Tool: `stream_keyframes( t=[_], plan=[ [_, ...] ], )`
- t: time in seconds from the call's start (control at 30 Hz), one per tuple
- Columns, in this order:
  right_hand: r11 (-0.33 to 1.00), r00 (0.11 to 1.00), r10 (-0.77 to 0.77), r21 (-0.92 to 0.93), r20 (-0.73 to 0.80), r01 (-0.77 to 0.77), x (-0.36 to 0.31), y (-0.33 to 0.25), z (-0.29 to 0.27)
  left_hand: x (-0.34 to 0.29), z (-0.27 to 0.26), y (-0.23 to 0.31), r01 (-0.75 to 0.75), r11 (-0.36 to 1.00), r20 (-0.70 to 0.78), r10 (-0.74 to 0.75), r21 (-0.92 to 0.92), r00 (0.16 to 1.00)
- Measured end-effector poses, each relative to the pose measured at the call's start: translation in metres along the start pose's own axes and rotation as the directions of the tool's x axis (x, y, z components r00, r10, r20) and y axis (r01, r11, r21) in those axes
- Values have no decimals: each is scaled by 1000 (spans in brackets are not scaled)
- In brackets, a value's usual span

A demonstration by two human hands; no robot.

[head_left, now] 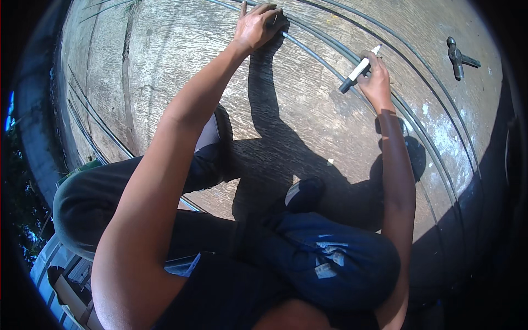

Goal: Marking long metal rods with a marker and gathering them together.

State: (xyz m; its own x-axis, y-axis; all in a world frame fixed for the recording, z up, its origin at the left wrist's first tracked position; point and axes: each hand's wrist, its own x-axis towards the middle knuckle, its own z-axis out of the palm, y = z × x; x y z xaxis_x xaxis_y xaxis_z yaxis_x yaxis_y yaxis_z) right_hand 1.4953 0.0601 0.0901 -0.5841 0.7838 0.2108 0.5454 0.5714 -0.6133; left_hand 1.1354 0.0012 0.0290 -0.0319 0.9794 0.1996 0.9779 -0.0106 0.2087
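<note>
My left hand (257, 26) reaches to the far edge of the view, its fingers curled down around a thin grey metal rod (311, 50). That rod comes out from beneath the fingers and runs to the right. In my right hand (375, 82) is a white marker (360, 69), held tilted over the rods. Its dark end points down toward the left and its pale narrow end points up. Several longer rods (422, 127) curve past my right hand, some side by side. Fingertips of the left hand are partly hidden and in shadow.
The rods lie on a worn wooden surface (181, 49). A hammer (459, 58) rests at the far right, beside the rods. More thin rods (96, 121) lie at the left. My bent knees (352, 264) take up the near side, with a shoe (304, 193) between.
</note>
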Motion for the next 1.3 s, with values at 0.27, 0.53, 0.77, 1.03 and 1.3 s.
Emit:
stream_keyframes(
  t=[0.27,0.53,0.77,1.03,1.3],
  plan=[
    [990,971,84,96,222,-107,25,-5,4,-5,10,9,-28,909,-240,-81,-417,967],
    [976,972,101,169,214,-139,31,11,5,5,-55,109,507,-330,589,-614,-796,525],
    [974,957,80,184,279,-135,37,22,2,26,-34,136,334,-605,691,-627,-723,360],
    [980,978,45,179,204,-83,33,17,6,29,-23,139,269,-561,620,-739,-783,263],
    [969,972,125,185,197,-162,33,10,6,32,-20,137,284,-565,624,-755,-775,200]
  ],
)
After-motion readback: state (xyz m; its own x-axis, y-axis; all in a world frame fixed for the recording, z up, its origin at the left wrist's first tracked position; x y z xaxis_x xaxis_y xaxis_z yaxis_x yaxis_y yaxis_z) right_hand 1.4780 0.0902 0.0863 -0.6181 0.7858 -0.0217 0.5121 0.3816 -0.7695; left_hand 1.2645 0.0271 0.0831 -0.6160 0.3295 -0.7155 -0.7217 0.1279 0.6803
